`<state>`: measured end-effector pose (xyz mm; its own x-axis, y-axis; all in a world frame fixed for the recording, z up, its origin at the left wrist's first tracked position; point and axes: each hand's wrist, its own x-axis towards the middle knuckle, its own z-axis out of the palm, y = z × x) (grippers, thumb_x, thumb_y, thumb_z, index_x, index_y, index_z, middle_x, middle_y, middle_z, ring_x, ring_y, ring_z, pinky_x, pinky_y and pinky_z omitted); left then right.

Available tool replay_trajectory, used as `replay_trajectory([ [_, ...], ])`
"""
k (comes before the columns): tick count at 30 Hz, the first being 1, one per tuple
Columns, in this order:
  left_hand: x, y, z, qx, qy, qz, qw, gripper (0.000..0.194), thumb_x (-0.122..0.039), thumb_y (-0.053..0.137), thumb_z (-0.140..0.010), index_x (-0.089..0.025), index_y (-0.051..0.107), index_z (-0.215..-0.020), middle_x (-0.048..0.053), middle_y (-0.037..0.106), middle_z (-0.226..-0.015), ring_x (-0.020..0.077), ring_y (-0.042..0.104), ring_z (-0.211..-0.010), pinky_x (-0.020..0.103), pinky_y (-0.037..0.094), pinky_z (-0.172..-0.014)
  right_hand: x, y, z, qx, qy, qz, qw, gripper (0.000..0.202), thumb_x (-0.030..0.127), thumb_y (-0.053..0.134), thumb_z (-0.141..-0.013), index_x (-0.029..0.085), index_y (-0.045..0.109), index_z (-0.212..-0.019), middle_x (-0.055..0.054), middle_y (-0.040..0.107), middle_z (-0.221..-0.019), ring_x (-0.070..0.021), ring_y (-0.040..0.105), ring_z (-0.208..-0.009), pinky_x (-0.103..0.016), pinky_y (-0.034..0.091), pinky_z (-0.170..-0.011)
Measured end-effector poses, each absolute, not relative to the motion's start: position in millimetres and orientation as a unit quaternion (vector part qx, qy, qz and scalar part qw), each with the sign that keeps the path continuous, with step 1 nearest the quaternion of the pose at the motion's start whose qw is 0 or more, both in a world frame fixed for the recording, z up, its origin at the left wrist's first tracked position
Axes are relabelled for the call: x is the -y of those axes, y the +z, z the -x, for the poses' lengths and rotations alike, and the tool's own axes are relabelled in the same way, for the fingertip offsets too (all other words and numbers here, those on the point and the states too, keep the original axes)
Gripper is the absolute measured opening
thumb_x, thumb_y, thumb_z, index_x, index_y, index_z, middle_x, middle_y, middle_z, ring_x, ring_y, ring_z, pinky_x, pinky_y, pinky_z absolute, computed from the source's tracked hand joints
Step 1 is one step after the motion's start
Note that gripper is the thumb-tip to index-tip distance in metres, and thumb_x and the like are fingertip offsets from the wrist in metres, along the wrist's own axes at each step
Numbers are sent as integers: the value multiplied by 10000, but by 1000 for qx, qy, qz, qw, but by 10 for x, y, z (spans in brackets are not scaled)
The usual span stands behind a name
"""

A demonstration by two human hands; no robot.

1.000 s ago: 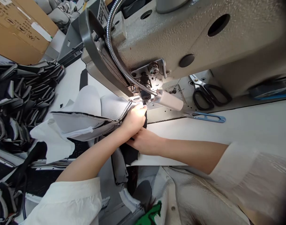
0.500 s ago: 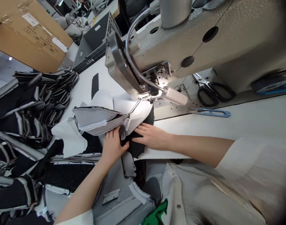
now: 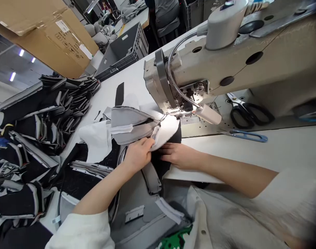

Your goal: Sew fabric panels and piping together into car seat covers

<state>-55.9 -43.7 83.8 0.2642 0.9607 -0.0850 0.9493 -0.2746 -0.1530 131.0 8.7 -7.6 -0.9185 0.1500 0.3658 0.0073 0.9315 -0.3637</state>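
A grey and white sewn fabric cover with raised seams lies bunched under the needle area of the sewing machine. My left hand is closed on its near edge, thumb and fingers pinching the fabric by a seam. Beside it, my right hand lies flat with fingers stretched out, on a black fabric piece. Its fingertips reach to the cover's white edge and are partly hidden there. The lit lamp shines on the stitching spot; the presser foot is hard to make out.
Black-handled scissors and blue thread snips lie right of the needle. Stacked black and grey fabric pieces crowd the left. A grey crate and a cardboard box stand behind. More grey fabric hangs at my lap.
My left hand has gone from resting against the cover to pinching its edge, which is folded differently. My right fingertips have slid partly under that edge. The camera view has shifted.
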Motion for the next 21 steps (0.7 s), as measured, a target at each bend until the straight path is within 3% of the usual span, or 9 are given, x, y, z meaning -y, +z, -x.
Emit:
replay_trajectory([
  [4, 474, 830, 339, 591, 130, 796, 21, 346, -81, 401, -747, -201, 588, -1012, 67, 651, -922, 208, 632, -798, 293, 488, -671, -18, -1, -1541, 949, 246, -24, 194, 348, 79, 534, -742, 199, 671, -1038, -65, 645, -1157, -233, 522, -1161, -418, 351, -1041],
  [6, 452, 805, 327, 593, 146, 792, 10, 357, -79, 409, -744, -206, 581, -1031, 66, 653, -947, 206, 635, -814, 290, 492, -685, 22, 30, -1728, 937, 285, -19, 201, 335, 89, 508, -770, 217, 661, -1039, -49, 656, -1123, -210, 522, -1158, -393, 364, -1022],
  [9, 443, 797, 328, 595, 160, 788, -7, 354, -81, 421, -743, -206, 569, -1040, 69, 651, -974, 212, 637, -834, 297, 502, -701, 4, 141, -1918, 902, 337, 133, 234, 226, 181, 421, -897, 186, 632, -977, -39, 681, -903, -145, 614, -859, -275, 463, -784],
  [12, 502, 817, 220, 585, 162, 794, -25, 332, -88, 419, -760, -204, 556, -1038, 71, 641, -968, 215, 635, -845, 300, 513, -692, -158, 371, -1736, 867, 295, 323, 240, 286, 323, 358, -964, 154, 584, -918, -26, 636, -735, -129, 556, -620, -245, 401, -573],
  [15, 602, 797, 23, 556, 173, 812, -54, 338, -70, 398, -773, -212, 548, -1041, 71, 616, -940, 207, 632, -837, 287, 520, -660, -371, 556, -1183, 899, 219, 328, 189, 348, 379, 321, -983, 153, 586, -975, -53, 650, -815, -159, 571, -687, -258, 349, -558],
  [18, 650, 700, -107, 544, 186, 813, -94, 412, -53, 382, -774, -204, 510, -1136, 82, 601, -969, 200, 639, -762, 297, 528, -620, -486, 509, -660, 932, 237, 244, 121, 288, 450, 474, -920, 208, 612, -995, -12, 663, -822, -152, 580, -661, -246, 321, -517],
  [21, 605, 593, -96, 520, 203, 819, -131, 524, -90, 412, -781, -196, 416, -1294, 110, 612, -1016, 224, 654, -757, 328, 539, -621, -480, 335, -560, 933, 240, 247, 103, 271, 373, 452, -940, 179, 612, -1041, -57, 659, -952, -162, 599, -732, -251, 341, -547],
])
